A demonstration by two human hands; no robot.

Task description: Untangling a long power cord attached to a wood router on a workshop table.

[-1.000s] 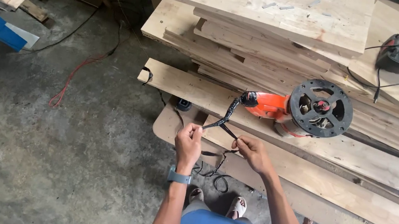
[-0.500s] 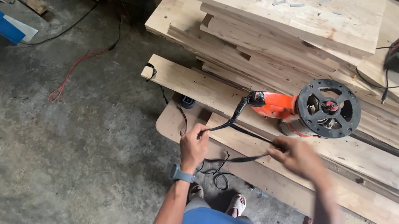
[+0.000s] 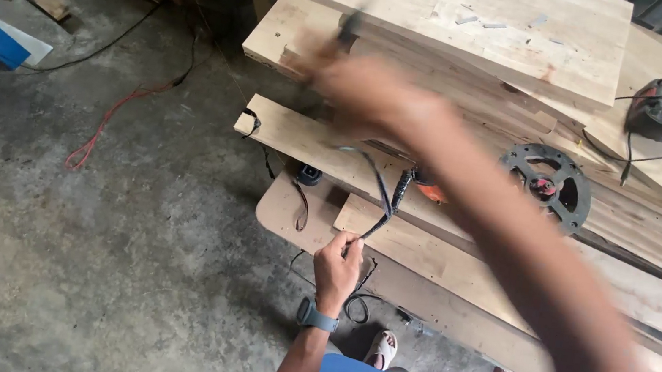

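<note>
While left hand [image 3: 335,268] pinches cord [image 3: 379,205], right hand [image 3: 361,88] has risen.

right hand [image 3: 361,88]: motion-blurred, grip unreadable | orange tool [image 3: 432,193]: mostly hidden behind arm

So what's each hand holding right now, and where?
Left hand pinches the black power cord near its lower end, below the orange tool. Right hand is raised and blurred; whether it holds anything cannot be told.

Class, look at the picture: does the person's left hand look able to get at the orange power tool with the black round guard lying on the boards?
Probably yes. The left hand pinches the black cord leading towards the orange power tool, but the raised right forearm crosses that path.
</note>
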